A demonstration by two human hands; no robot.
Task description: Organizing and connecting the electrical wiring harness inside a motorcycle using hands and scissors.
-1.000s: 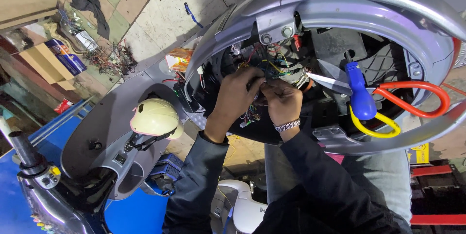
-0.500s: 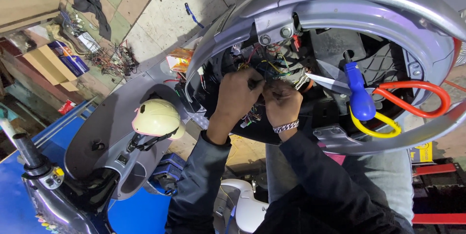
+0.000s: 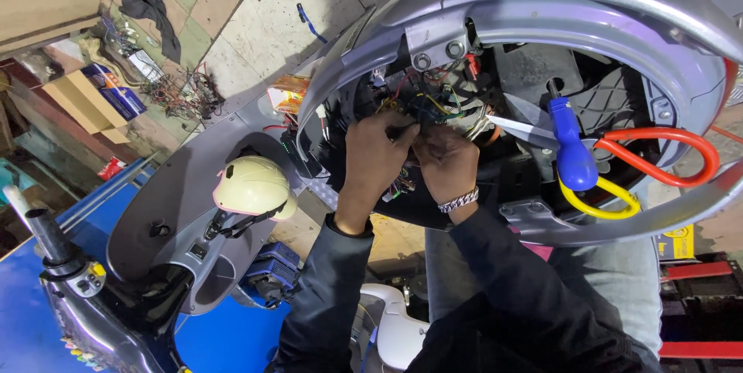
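Working on: both hands are up inside the open grey plastic body of a scooter (image 3: pixel 542 1), in a bunch of thin coloured wires (image 3: pixel 422 106).
Left hand (image 3: pixel 375 160): the fingers are curled tight and pinching something small and dark among the wires. It is too small to tell what.
Right hand (image 3: pixel 449 164): the fingers are bent in close and touch the same wires, just beside the left hand. I cannot tell if it pinches one. A silver chain bracelet (image 3: pixel 458 202) sits on this wrist.
Wires: they hang inside the curved grey shell, just under two round silver bolts (image 3: pixel 437 54).
Scissors: a pair with one red loop handle (image 3: pixel 658 156) and one yellow loop handle (image 3: pixel 604 203) lies inside the shell, to the right of the hands. The shiny blades point at the hands.
Screwdriver: a tool with a fat blue handle (image 3: pixel 571 148) stands next to the scissors, touching them.
Sleeves: both arms wear dark sleeves (image 3: pixel 325 296).
Below: a pale yellow round helmet-shaped cap (image 3: pixel 251 186) sits on a grey scooter panel (image 3: pixel 166 210), well apart from the hands.
Floor: a brown cardboard box (image 3: pixel 81 102) and a tangle of loose wires (image 3: pixel 182 94) lie on the tiles at the upper left.
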